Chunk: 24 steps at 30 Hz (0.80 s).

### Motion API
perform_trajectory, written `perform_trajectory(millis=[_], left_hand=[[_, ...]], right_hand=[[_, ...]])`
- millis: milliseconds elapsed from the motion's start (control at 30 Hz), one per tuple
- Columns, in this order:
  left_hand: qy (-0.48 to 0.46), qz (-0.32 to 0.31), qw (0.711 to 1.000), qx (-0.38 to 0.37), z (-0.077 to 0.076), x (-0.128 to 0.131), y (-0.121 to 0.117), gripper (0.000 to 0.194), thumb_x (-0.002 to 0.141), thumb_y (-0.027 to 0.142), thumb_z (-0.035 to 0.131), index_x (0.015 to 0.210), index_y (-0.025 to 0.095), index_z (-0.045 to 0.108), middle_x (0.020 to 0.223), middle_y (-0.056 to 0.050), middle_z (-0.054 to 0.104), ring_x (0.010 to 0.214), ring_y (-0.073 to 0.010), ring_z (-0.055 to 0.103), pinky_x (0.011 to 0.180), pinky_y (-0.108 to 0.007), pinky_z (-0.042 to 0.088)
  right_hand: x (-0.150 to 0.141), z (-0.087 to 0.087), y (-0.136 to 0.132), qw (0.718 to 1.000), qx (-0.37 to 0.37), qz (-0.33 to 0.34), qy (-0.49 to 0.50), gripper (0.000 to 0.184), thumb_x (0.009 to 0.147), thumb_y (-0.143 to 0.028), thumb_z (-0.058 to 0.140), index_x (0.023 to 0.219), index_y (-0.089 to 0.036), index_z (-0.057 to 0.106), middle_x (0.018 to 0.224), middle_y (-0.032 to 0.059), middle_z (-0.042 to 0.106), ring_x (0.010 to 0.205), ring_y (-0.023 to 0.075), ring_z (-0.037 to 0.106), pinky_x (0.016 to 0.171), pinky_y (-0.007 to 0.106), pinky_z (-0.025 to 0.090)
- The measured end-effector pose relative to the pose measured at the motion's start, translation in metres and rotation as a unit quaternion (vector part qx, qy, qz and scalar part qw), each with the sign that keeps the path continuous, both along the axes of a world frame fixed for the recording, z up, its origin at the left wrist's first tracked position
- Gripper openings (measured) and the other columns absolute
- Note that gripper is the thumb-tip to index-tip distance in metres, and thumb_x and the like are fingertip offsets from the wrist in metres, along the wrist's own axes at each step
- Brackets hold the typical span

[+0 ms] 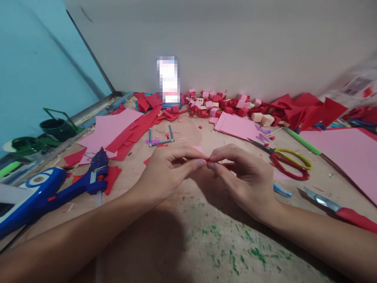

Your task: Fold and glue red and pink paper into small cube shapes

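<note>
Small red piece pinched above the middle of the tabletop.
Left hand and right hand both grip it; scissors lie toward the right edge, a glue gun toward the left, paper cubes along the far edge.

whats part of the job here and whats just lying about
Likely in the job: red piece, pinched between left hand and right hand; red paper, similar colour; perhaps scissors, glue gun.

Seemingly just lying about: blue sticks, green stick.
</note>
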<state>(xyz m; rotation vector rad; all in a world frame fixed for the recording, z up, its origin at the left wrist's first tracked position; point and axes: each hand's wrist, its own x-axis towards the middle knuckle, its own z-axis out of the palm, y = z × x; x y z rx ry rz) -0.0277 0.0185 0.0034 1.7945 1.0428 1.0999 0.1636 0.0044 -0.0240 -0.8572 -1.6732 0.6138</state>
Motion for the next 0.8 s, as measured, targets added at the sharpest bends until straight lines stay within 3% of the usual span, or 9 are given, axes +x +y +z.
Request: perform_trajectory(millis=[233, 567, 700, 800], left_hand=[[-0.038, 0.009, 0.999, -0.024, -0.0041, 0.0010, 0.0003, 0.006, 0.086, 0.021, 0.075, 0.084, 0.020, 0.080, 0.093, -0.003, 0.081, 0.087, -0.0188, 0.073, 0.086, -0.031, 0.058], [-0.004, -0.008, 1.000, 0.001, -0.0012, 0.0017, -0.0014, 0.014, 0.090, 0.016, 0.069, 0.080, 0.019, 0.078, 0.083, -0.001, 0.079, 0.080, -0.0160, 0.072, 0.078, -0.026, 0.056], [-0.042, -0.005, 0.999, -0.028, -0.0017, 0.0016, -0.0016, 0.006, 0.087, 0.020, 0.075, 0.089, 0.019, 0.080, 0.093, -0.003, 0.081, 0.089, -0.0180, 0.074, 0.082, -0.028, 0.059], [-0.062, 0.016, 0.996, -0.057, -0.0012, 0.0021, -0.0013, 0.014, 0.082, 0.021, 0.080, 0.095, 0.018, 0.080, 0.100, -0.005, 0.081, 0.092, -0.0201, 0.075, 0.083, -0.030, 0.061]], right_hand=[[0.0003, -0.0008, -0.0007, 1.000, -0.008, 0.019, -0.006, 0.013, 0.094, -0.011, 0.069, 0.097, -0.022, 0.075, 0.092, 0.0022, 0.077, 0.080, 0.0155, 0.071, 0.065, 0.027, 0.063], [-0.0027, 0.0022, -0.0011, 0.999, -0.025, 0.008, -0.021, 0.011, 0.091, -0.014, 0.073, 0.095, -0.022, 0.078, 0.089, 0.0013, 0.081, 0.074, 0.0147, 0.074, 0.064, 0.025, 0.064], [-0.0036, 0.0044, 0.0008, 0.999, -0.049, -0.010, 0.002, 0.011, 0.090, -0.013, 0.070, 0.090, -0.022, 0.078, 0.084, 0.0014, 0.079, 0.070, 0.0143, 0.074, 0.059, 0.023, 0.062], [-0.0045, 0.0062, 0.0032, 0.996, -0.073, -0.038, 0.027, 0.010, 0.087, -0.013, 0.071, 0.083, -0.021, 0.076, 0.079, 0.0012, 0.078, 0.065, 0.0142, 0.072, 0.056, 0.023, 0.060]])
